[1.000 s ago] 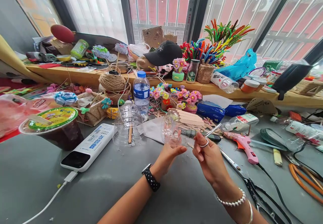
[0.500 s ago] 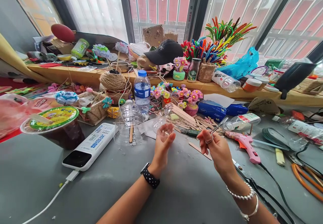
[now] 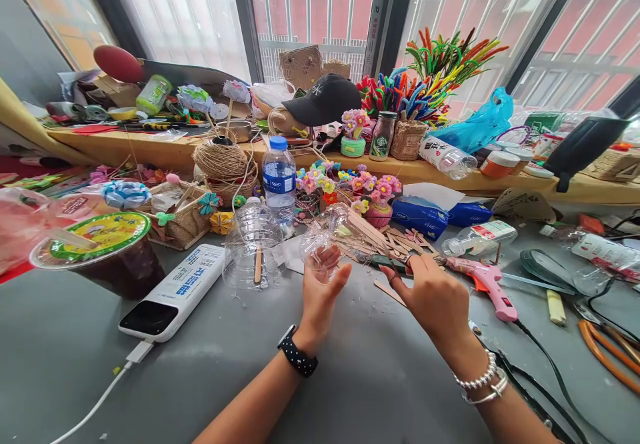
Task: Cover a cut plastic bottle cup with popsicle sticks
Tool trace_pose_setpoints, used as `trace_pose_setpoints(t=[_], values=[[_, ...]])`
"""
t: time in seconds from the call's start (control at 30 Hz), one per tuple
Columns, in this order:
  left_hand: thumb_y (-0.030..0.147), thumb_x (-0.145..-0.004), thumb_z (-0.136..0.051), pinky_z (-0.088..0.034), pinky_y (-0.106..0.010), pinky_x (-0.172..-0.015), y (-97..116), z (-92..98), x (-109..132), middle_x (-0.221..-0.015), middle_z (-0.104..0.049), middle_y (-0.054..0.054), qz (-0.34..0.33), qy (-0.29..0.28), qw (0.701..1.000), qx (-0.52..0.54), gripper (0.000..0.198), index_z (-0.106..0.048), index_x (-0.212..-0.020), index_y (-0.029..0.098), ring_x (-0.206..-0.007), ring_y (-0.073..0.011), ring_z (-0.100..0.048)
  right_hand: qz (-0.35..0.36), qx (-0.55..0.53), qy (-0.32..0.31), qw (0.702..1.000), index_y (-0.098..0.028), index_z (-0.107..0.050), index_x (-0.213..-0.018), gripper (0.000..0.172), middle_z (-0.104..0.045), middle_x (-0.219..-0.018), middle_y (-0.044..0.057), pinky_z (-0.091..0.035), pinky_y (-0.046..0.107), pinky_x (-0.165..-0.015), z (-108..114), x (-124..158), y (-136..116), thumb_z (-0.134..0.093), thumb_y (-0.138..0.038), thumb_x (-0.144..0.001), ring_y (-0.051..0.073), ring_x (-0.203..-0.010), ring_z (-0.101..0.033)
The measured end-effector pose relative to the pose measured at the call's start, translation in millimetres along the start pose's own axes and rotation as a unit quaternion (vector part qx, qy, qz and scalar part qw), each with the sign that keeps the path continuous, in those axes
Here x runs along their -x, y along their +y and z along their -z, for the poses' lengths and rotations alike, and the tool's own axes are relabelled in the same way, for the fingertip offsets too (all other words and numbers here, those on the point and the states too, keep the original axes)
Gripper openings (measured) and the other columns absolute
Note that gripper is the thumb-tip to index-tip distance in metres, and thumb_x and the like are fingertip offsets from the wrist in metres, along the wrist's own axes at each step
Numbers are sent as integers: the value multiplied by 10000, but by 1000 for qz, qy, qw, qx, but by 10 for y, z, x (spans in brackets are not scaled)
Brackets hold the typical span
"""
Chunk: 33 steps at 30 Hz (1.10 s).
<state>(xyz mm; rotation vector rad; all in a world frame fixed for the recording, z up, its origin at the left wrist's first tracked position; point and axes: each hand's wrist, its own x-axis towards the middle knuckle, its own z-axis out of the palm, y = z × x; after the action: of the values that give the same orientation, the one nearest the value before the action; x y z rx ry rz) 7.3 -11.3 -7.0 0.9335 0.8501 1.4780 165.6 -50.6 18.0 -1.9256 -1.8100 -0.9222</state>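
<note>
My left hand (image 3: pixel 320 291) is curled round the lower edge of a clear cut plastic bottle piece (image 3: pixel 327 237), held up and tilted over the grey table (image 3: pixel 200 377). My right hand (image 3: pixel 433 294) is closed on small scissors (image 3: pixel 407 261), a finger through the metal ring, the blades pointing left and down toward the table. Both hands hover just in front of a pile of wooden craft sticks (image 3: pixel 380 237). One loose stick (image 3: pixel 390 291) lies between the hands.
A second clear bottle half (image 3: pixel 253 244) with a stick inside stands left, beside a full water bottle (image 3: pixel 279 177), a white power bank (image 3: pixel 175 291) and a lidded drink cup (image 3: pixel 100 251). A pink glue gun (image 3: pixel 483 281) and cables lie right. Craft clutter fills the wooden ledge behind.
My left hand carried the clear bottle piece up and leftward, tilting it. My right hand turned over, so the scissors now point down and left instead of up.
</note>
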Motion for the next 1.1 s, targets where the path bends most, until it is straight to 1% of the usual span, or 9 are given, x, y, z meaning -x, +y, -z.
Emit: trace_pose_setpoints(t=[0.07,0.37,0.5,0.67,0.77,0.93,1.1], values=[[411,-574,-696,-375,-352,-934,3,4,8,-1100,-544,-121,1,4,1000,5,631,-401,-1066,149,-1056,-216,-522,6,15,14,1000,-165,-533,-623,448,-541,-588,5,-181,230,-446,-14,6,7,-374,-544,-800,100,-450,-459],[474,-553,-683,-374,-371,-924,-31,16,-16,-1084,-532,-132,20,22,1000,-1,677,-391,-1064,141,-1055,-236,-516,20,42,29,999,-171,-536,-574,430,-530,-552,1,-176,241,-467,-4,21,-10,-401,-506,-807,100,-438,-438],[465,-563,-678,-379,-378,-911,-46,17,-13,-1048,-539,-115,22,42,999,-9,633,-398,-1034,149,-1009,-222,-538,28,47,29,998,-171,-533,-551,425,-533,-543,4,-179,247,-471,-7,30,-31,-416,-491,-806,107,-436,-443],[446,-509,-708,-398,-376,-876,6,-2,3,-1015,-546,-114,25,58,997,-38,655,-408,-1006,144,-962,-219,-553,31,53,23,998,-174,-532,-532,394,-533,-535,2,-182,249,-472,-30,29,-33,-459,-458,-796,116,-438,-453],[438,-512,-709,-400,-370,-867,20,-8,6,-1013,-542,-116,28,67,996,-54,651,-407,-1009,145,-961,-218,-546,31,53,21,998,-173,-538,-531,386,-535,-533,4,-178,251,-472,-38,35,-36,-469,-450,-792,122,-439,-453],[424,-530,-707,-401,-355,-863,-3,-2,9,-1034,-530,-115,25,65,995,-70,632,-405,-1014,150,-950,-205,-547,42,43,26,998,-164,-534,-507,407,-527,-515,6,-178,251,-478,-54,41,-35,-455,-431,-804,112,-443,-438],[402,-523,-720,-412,-363,-846,1,-10,17,-1025,-544,-111,35,74,994,-76,604,-423,-991,162,-929,-208,-559,49,45,39,997,-163,-532,-501,406,-523,-504,3,-179,254,-483,-85,20,-6,-457,-417,-808,109,-442,-435]])
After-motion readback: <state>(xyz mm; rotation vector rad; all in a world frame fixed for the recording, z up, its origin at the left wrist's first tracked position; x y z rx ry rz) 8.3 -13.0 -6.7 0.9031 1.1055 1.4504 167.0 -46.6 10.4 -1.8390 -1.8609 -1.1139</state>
